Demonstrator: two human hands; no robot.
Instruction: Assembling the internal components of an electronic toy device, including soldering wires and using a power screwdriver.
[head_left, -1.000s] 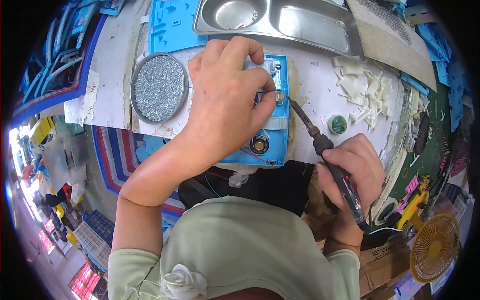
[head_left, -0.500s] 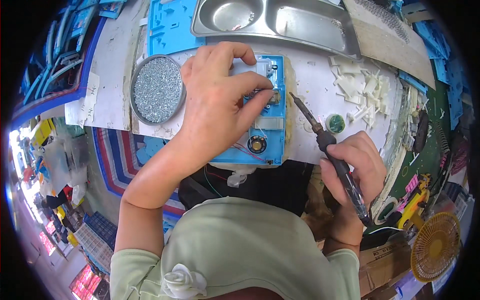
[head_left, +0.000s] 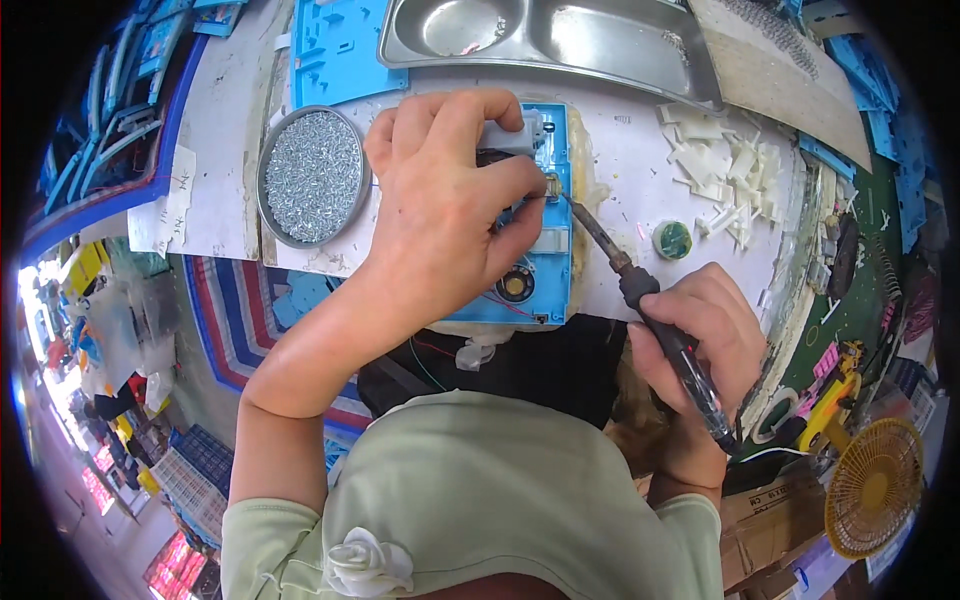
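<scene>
A blue plastic housing (head_left: 553,300) lies in front of me, with a small round speaker (head_left: 517,284), thin red wires and a grey-white part (head_left: 508,138) inside. My left hand (head_left: 430,195) rests over its left side with the fingers curled. Thumb and forefinger pinch together near a small metal piece (head_left: 552,185); what they hold is hidden. My right hand (head_left: 715,340) grips a soldering iron (head_left: 675,350) by its dark handle. The iron's tip points up and left, right by the small metal piece; whether they touch I cannot tell.
Left of the housing stands a round dish (head_left: 313,177) of small metal pins. A steel compartment tray (head_left: 550,60) sits behind. To the right are a small round green tin (head_left: 671,240) and a heap of white plastic parts (head_left: 725,170). A yellow fan (head_left: 873,488) stands lower right.
The soldering iron in my right hand has moved left and its tip has come to the housing's inner parts. My left hand has shifted only slightly, still pinching.
</scene>
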